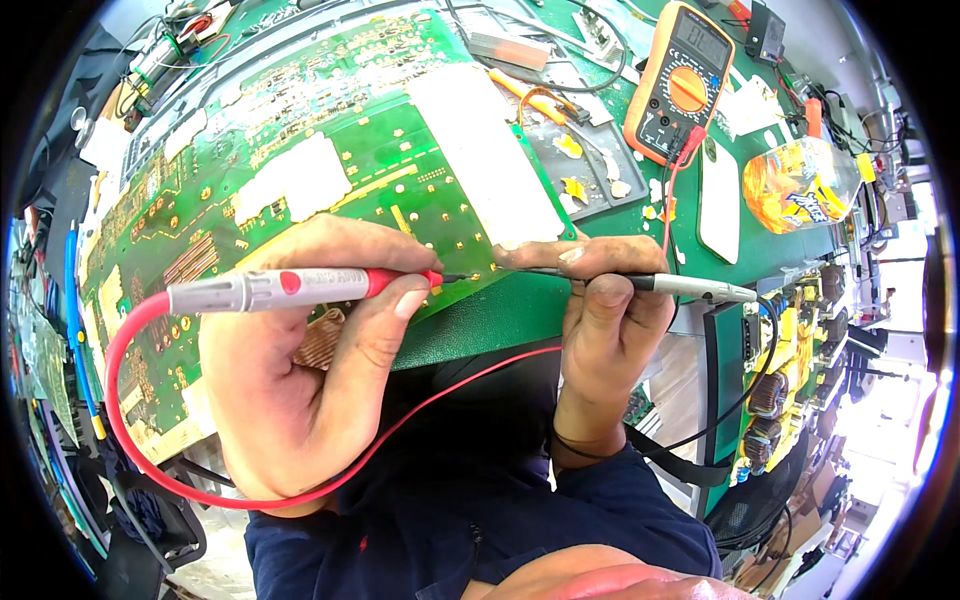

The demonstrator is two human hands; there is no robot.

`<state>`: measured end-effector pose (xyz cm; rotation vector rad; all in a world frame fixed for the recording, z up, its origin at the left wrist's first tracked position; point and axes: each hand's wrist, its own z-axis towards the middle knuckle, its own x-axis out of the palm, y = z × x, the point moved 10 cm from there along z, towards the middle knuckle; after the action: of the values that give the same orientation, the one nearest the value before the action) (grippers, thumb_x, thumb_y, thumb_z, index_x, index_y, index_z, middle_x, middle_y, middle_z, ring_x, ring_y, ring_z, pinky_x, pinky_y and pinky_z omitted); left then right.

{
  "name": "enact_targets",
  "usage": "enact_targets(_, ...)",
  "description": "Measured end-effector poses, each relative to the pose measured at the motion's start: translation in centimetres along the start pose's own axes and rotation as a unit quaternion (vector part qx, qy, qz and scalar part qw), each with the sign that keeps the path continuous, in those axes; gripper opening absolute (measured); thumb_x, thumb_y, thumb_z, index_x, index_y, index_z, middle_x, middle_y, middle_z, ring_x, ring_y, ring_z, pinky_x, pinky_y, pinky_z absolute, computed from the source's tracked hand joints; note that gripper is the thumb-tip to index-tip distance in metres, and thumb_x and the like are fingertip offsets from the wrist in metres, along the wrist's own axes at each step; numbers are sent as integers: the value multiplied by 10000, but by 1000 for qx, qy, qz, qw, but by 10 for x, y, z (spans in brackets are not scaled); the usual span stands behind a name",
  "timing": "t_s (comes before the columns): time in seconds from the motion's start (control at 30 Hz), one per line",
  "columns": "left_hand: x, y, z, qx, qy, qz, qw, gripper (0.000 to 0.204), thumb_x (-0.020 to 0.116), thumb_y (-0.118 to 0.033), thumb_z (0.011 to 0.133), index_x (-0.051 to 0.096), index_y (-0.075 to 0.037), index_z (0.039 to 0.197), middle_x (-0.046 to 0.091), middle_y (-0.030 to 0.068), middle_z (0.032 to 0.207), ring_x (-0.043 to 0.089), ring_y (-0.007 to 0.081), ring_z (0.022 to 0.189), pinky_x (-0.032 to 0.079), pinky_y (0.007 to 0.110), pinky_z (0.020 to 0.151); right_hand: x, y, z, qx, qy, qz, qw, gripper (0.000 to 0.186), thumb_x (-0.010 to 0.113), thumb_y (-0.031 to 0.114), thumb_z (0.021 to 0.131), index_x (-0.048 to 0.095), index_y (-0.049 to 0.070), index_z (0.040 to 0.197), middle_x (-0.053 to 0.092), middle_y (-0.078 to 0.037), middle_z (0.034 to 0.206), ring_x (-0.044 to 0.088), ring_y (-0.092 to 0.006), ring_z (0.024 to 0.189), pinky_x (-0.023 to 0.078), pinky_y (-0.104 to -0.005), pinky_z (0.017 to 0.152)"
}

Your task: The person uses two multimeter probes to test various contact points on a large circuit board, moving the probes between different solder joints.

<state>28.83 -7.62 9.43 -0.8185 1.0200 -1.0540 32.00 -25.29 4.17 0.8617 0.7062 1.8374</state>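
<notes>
Between the thumb and fingers of my left hand (320, 360) is a red-and-grey multimeter probe (275, 289), its tip at the near edge of a large green circuit board (385, 150). My right hand (612, 320) pinches a black-and-grey multimeter probe (690, 286), pointing left toward the same spot. Both tips are close together over the board's solder points; whether each one touches metal is too small to tell. A red lead (135, 440) loops from the left probe under my left wrist. Toward the upper right lies an orange multimeter (680, 85) with leads plugged in; its display is unreadable.
Right of the multimeter lie a white phone-shaped slab (718, 200) and an orange snack bag (800, 187). A grey tray (625, 165) with scraps borders the board. Another component-filled board (775, 400) stands at the right. The green mat (480, 325) shows along the near edge.
</notes>
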Motion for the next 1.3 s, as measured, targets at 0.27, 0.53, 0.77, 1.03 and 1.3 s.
enact_targets(0.27, -1, 4, -2, 1, -11, -14, 1000, 103, 571, 40, 829, 612, 88, 910, 628, 147, 889, 595, 146, 770, 457, 214, 674, -1, 0, 0, 8, -16, -1, 1000, 203, 494, 165, 967, 498, -38, 976, 653, -187, 852, 673, -288, 852, 523, -368, 800)
enact_targets(0.53, -11, 3, -7, 45, -67, 10, 997, 164, 638, -89, 831, 629, 63, 890, 657, 144, 829, 621, 145, 713, 460, 204, 640, -13, 1, -3, -29, 1, -161, 987, 363, 392, 313, 996, 454, -44, 1028, 568, -157, 908, 665, -358, 779, 582, -484, 718)
enact_targets(0.77, -12, -4, -12, 54, -95, 64, 992, 212, 627, -144, 841, 635, 59, 901, 660, 149, 823, 634, 166, 698, 469, 222, 625, -3, 2, 3, -30, 13, -104, 994, 386, 408, 313, 992, 484, -62, 1034, 586, -238, 916, 656, -334, 808, 575, -415, 725)
enact_targets(1.03, -10, -4, -15, 75, -84, 63, 992, 265, 590, -170, 845, 617, 87, 906, 654, 195, 817, 655, 234, 727, 505, 275, 689, -18, -3, 0, -4, -7, -62, 998, 359, 453, 260, 982, 515, -89, 1038, 600, -221, 917, 640, -280, 821, 542, -361, 753)
enact_targets(1.3, -10, -4, -15, 81, -88, 75, 990, 303, 567, -209, 861, 606, 88, 906, 650, 207, 809, 656, 241, 731, 504, 288, 712, -16, -5, 0, 8, 21, -55, 998, 369, 406, 247, 999, 500, -105, 1059, 598, -235, 943, 638, -282, 834, 545, -387, 766)
